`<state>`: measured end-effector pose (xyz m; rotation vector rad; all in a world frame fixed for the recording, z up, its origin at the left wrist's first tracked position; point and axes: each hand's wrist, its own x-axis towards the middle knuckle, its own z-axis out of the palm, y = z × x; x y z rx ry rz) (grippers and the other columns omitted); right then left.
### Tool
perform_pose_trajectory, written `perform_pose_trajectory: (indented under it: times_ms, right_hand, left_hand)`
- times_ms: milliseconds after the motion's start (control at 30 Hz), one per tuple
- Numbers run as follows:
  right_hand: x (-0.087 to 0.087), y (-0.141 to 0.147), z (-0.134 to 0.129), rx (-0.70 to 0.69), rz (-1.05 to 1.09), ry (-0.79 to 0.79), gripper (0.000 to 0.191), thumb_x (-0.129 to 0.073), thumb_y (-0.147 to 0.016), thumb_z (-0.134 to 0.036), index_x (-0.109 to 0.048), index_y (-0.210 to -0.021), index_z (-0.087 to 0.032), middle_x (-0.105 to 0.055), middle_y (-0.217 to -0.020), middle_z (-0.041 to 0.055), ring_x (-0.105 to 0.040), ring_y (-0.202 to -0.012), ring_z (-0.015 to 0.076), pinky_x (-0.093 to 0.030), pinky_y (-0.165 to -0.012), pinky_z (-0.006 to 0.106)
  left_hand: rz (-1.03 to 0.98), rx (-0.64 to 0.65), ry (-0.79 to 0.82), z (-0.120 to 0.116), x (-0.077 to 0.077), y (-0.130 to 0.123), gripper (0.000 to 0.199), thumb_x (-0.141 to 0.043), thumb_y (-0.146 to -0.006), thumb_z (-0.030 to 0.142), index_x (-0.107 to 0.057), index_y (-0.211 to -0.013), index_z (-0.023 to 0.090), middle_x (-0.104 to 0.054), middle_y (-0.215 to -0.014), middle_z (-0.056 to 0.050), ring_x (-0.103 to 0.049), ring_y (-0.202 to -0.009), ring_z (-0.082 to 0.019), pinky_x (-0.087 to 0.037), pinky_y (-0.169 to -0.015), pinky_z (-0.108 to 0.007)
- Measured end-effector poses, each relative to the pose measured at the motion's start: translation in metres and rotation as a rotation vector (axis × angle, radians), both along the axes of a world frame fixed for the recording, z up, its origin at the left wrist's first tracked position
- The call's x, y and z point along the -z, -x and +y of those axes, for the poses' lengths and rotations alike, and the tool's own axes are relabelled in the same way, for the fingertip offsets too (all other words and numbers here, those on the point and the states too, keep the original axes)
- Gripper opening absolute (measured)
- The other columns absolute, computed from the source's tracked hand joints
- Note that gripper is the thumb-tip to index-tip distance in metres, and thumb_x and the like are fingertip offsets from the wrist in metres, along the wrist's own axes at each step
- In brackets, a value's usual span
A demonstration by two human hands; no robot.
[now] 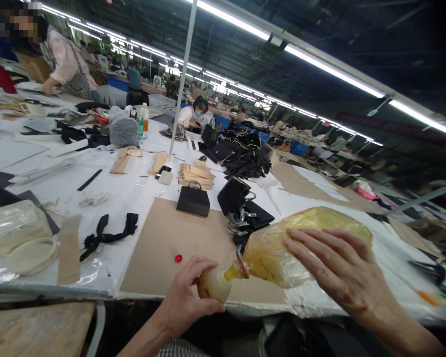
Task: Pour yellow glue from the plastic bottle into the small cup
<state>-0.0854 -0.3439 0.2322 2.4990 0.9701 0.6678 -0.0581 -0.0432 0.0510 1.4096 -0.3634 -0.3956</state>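
Observation:
My left hand [188,292] is closed round a small whitish bottle [219,287] with brown stains, tipped on its side over the table's front edge. My right hand [334,263] lies over a large clear plastic bottle [271,253] tinted yellow, gripping it from above and tilted nearly flat. Its neck points left, and the yellow spout [230,272] meets the small bottle's mouth. Whether liquid is flowing I cannot tell. A red cap [178,258] lies on the brown board [152,248]. Just beyond are a black handbag [193,201] and dark bag pieces with wrapped handles [241,218].
Black fabric strips [107,233], a plastic tub [17,225] and its round lid [33,255] lie at left. Tan pieces [196,174], a phone [163,171] and a metal pole [184,74] stand farther back. A co-worker [67,59] leans over the table at far left.

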Motion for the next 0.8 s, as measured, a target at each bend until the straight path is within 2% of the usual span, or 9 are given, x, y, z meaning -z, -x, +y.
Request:
perform_pose_trajectory:
  times_ms: [633, 800]
  right_hand:
    - [-0.0024, -0.0033, 0.0059, -0.016, 0.014, 0.043, 0.057, -0.036, -0.112, -0.001, -0.024, -0.164, -0.020, -0.057, -0.143, 0.0134, -0.056, -0.125, 0.0322, -0.034, -0.107, 0.052]
    - [-0.0012, -0.0061, 0.0047, -0.038, 0.001, 0.012, 0.050, -0.031, -0.115, -0.009, -0.027, -0.163, -0.019, -0.058, -0.142, 0.0132, -0.057, -0.123, 0.0325, -0.033, -0.108, 0.053]
  left_hand:
    - [-0.005, -0.020, 0.035, 0.0012, 0.0031, -0.0023, 0.070, -0.096, -0.060, 0.015, -0.071, -0.122, 0.034, -0.059, -0.132, -0.001, -0.058, -0.121, -0.023, -0.048, -0.094, -0.028]
    - [-0.011, -0.025, 0.024, -0.0011, 0.0016, -0.0027, 0.070, -0.096, -0.059, 0.013, -0.071, -0.121, 0.034, -0.059, -0.131, -0.001, -0.057, -0.121, -0.024, -0.048, -0.094, -0.028]
